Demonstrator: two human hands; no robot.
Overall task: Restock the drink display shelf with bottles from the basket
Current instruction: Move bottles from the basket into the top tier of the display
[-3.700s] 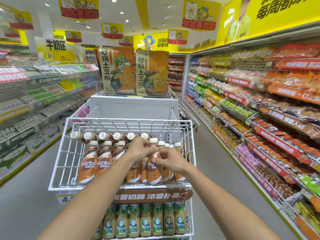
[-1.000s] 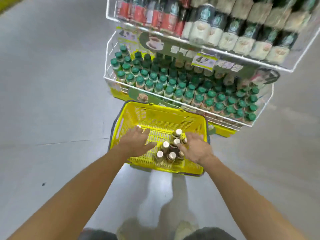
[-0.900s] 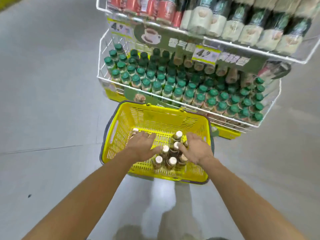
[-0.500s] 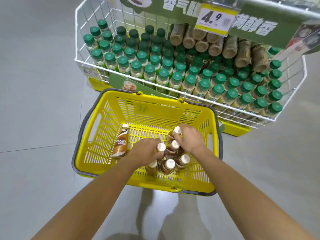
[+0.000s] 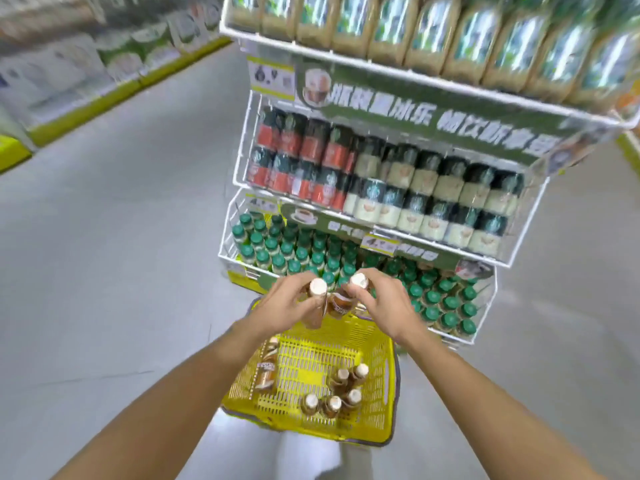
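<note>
Two brown, white-capped bottles (image 5: 318, 289) held caps-up at centre, above yellow basket (image 5: 389, 393) at lower centre with five more standing, one lying; stocked wire shelf (image 5: 450, 123) upper right.

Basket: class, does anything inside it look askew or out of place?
Yes. One bottle lies on its side along the left wall of the basket, while five other bottles stand upright, clustered at the right.

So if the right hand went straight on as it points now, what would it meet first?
Probably the green-capped bottles just beyond it: the right hand, gripping a white-capped bottle, points at them. Depth is unclear, so it might pass above.
</note>
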